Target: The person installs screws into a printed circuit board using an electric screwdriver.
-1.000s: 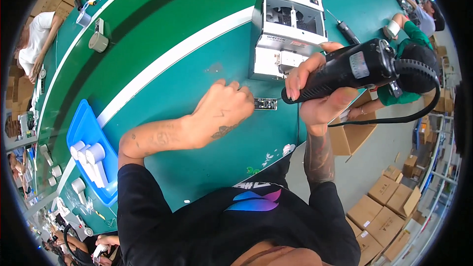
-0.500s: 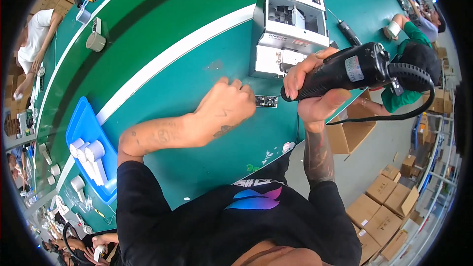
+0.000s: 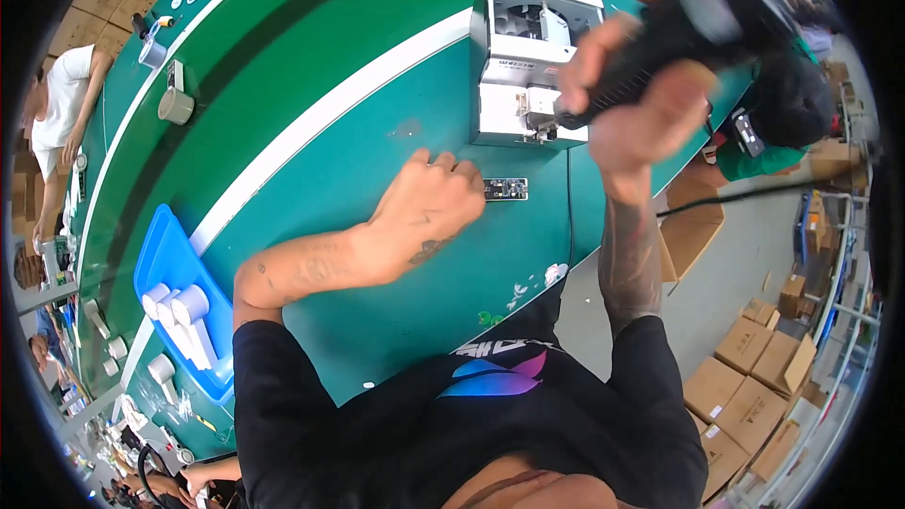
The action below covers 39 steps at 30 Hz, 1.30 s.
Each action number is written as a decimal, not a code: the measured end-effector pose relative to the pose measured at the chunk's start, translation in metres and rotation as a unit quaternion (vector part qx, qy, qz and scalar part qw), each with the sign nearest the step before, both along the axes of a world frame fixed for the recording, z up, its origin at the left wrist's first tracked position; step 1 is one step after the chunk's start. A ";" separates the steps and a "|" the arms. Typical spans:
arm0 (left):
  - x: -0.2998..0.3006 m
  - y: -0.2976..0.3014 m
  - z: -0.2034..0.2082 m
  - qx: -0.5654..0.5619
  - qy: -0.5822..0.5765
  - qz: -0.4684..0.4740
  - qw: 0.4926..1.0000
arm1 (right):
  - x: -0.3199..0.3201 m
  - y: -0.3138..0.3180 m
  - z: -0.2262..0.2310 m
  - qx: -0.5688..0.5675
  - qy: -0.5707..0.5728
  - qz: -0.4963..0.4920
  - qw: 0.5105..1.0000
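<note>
One small circuit board (image 3: pixel 506 189) lies on the green table (image 3: pixel 377 160), just in front of the one white machine box (image 3: pixel 533 57). One black power screwdriver (image 3: pixel 679 38) is up at the box's right side. Left of the box, well apart, sits one blue tray (image 3: pixel 165 264) with about four white cylinders (image 3: pixel 184 316) in it. Far left of the box, one roll of tape (image 3: pixel 175 106) rests on the table. Right of the box, down on the floor, roughly seven cardboard boxes (image 3: pixel 754 386) are stacked.
</note>
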<state>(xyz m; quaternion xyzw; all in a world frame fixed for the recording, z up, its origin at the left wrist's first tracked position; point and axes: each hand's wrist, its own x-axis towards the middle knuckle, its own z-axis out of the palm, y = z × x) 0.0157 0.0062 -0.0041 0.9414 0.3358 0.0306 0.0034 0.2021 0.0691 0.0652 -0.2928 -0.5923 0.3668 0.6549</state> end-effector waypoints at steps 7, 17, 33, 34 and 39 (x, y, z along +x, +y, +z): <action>-0.005 0.001 0.003 -0.019 -0.007 0.006 1.000 | -0.008 -0.014 -0.013 -0.039 -0.021 0.002 0.999; -0.004 0.004 -0.002 -0.037 0.008 0.008 0.999 | -0.013 0.017 -0.005 0.020 -0.027 0.006 0.999; -0.004 0.003 0.000 -0.041 0.021 0.016 0.999 | 0.003 -0.041 -0.031 -0.149 0.023 0.012 0.989; -0.004 0.003 0.001 -0.042 0.021 0.016 0.999 | 0.004 -0.041 -0.035 -0.150 0.023 0.011 0.988; -0.004 0.002 0.001 -0.045 0.034 0.016 0.998 | 0.002 -0.045 -0.049 -0.113 0.136 0.040 0.983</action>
